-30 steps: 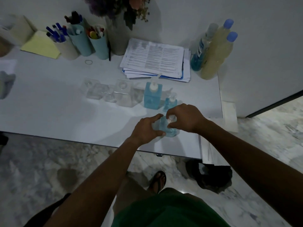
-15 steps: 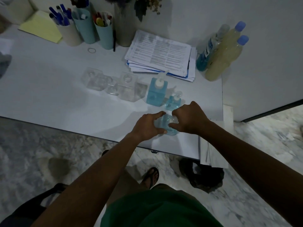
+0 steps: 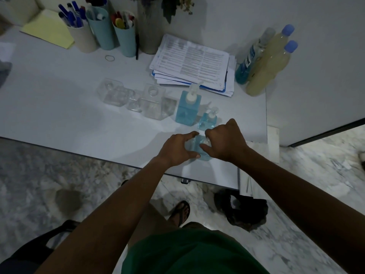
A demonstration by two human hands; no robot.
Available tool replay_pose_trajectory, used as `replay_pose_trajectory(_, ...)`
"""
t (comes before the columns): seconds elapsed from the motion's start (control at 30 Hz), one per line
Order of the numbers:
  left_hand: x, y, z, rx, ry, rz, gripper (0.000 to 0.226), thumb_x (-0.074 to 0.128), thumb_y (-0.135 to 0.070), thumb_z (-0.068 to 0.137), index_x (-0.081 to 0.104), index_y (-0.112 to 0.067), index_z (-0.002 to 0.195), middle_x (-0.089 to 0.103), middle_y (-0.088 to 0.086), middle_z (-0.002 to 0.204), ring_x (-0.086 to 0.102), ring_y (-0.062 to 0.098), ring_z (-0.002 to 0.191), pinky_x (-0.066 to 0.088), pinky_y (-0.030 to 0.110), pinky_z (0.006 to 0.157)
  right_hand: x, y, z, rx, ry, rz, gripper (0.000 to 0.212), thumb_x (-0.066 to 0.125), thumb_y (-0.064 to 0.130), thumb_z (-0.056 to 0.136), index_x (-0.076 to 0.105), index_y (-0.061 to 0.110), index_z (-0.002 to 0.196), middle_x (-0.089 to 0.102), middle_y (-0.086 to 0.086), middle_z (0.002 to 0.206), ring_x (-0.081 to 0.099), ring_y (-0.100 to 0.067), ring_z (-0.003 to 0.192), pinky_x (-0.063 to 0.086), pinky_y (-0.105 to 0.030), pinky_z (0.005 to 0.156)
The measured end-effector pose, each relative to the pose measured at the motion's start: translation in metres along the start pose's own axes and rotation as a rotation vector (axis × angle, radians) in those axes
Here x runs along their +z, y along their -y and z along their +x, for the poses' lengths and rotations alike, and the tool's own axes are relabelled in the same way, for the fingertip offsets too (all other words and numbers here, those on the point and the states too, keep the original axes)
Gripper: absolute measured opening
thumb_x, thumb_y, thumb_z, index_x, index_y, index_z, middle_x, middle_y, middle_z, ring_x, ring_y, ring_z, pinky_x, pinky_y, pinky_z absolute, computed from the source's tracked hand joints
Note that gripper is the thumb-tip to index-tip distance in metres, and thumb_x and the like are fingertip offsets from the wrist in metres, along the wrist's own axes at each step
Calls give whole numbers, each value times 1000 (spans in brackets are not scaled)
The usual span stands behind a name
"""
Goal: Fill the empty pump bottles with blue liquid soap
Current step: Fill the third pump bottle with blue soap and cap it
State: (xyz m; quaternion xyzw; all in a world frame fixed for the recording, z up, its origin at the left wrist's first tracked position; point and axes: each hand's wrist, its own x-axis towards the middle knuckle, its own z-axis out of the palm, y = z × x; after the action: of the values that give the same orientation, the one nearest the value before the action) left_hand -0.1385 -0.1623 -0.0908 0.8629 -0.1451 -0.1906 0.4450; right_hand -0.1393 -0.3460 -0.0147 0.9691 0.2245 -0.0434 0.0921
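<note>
Small clear square pump bottle w/ blue liquid soap [image 3: 197, 150], at front edge of white table [image 3: 59, 115]: our left hand [image 3: 177, 149] grips its body, right hand [image 3: 227, 141] pinches its pump top. Behind, tall blue-filled bottle [image 3: 187, 109] & smaller blue-filled bottle [image 3: 207, 121] look done; clear empty bottles [image 3: 152, 103] left to fill, we judge.

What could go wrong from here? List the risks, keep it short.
1. The blue bottle, gripped by the left hand while the right hand pinches its pump top, stands near the front edge of the table; a slip might send it to the floor.
2. The small filled bottle stands just behind the right hand; a jerk could topple it.
3. If the pump top is loose, soap may spill.
</note>
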Motion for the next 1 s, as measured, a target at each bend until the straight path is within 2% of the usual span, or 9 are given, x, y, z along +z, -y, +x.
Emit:
replay_pose_trajectory(0.07, 0, -1, 0, -6, 8, 5, 77, 83, -47, 71, 53, -24, 138, 68, 0, 124, 64, 19, 109, 51, 34, 97, 2, 3, -3, 21, -55, 5, 44, 49, 64, 80, 54, 20, 74, 63, 2, 67, 49, -19, 54, 25, -33, 68)
replay_pose_trajectory(0.2, 0, -4, -1, -18, -9, 5, 74, 83, -46, 71, 55, -25, 136, 69, 0, 123, 64, 18, 109, 49, 29, 96, 0, 3, -10, -51, -63, 193, 45, 60, 45, 74, 64, 20, 111, 69, 0, 96, 64, -25, 81, 27, -33, 74)
replay_pose_trajectory(0.3, 0, -5, -1, -19, -6, 7, 69, 83, -46, 71, 56, -26, 132, 70, -1, 120, 65, 18, 106, 49, 28, 94, 3, 3, -11, -71, -90, 257, 34, 57, 33, 75, 66, 17, 104, 69, -2, 91, 63, -27, 79, 27, -32, 74)
replay_pose_trajectory(0.5, -2, -6, -2, 13, -2, -7, 70, 83, -49, 69, 58, -26, 131, 71, -3, 118, 66, 16, 103, 54, 38, 95, 19, 1, -12, 35, -174, 131, 41, 55, 53, 80, 63, 18, 98, 72, -2, 77, 65, -26, 64, 41, -40, 77)
replay_pose_trajectory(0.67, -2, -6, -3, 12, -33, -8, 76, 87, -43, 67, 57, -24, 134, 68, -1, 125, 63, 18, 111, 50, 37, 99, 20, -9, -16, 128, -14, 500, 39, 61, 47, 74, 63, 29, 108, 70, 7, 99, 64, -18, 90, 44, -40, 82)
replay_pose_trajectory(0.73, -2, -6, -4, 18, -41, -3, 79, 88, -40, 66, 56, -22, 136, 66, 0, 128, 62, 18, 115, 49, 36, 101, 19, -14, -17, 148, 15, 587, 35, 57, 46, 74, 67, 26, 101, 71, 6, 94, 65, -20, 89, 47, -39, 79)
replay_pose_trajectory(0.87, -4, -10, -5, 34, -30, -13, 73, 88, -35, 68, 58, -21, 133, 68, -1, 124, 63, 17, 111, 50, 32, 97, 24, -12, -16, 179, -32, 339, 49, 47, 69, 74, 61, 22, 75, 65, 7, 67, 61, -19, 64, 34, -32, 67)
replay_pose_trajectory(0.93, -4, -12, -5, 31, -26, -12, 73, 87, -35, 69, 57, -22, 134, 67, -1, 126, 62, 17, 112, 48, 29, 97, 26, -8, -16, 232, -35, 266, 58, 44, 78, 72, 65, 25, 80, 65, 9, 67, 60, -16, 64, 33, -31, 68)
replay_pose_trajectory(1.0, -4, -12, -5, 20, -19, -11, 74, 86, -36, 70, 56, -22, 136, 65, -1, 129, 60, 17, 115, 46, 27, 99, 30, -9, -18, 296, -46, 368, 52, 56, 74, 71, 67, 28, 91, 68, 9, 75, 62, -15, 71, 40, -32, 69)
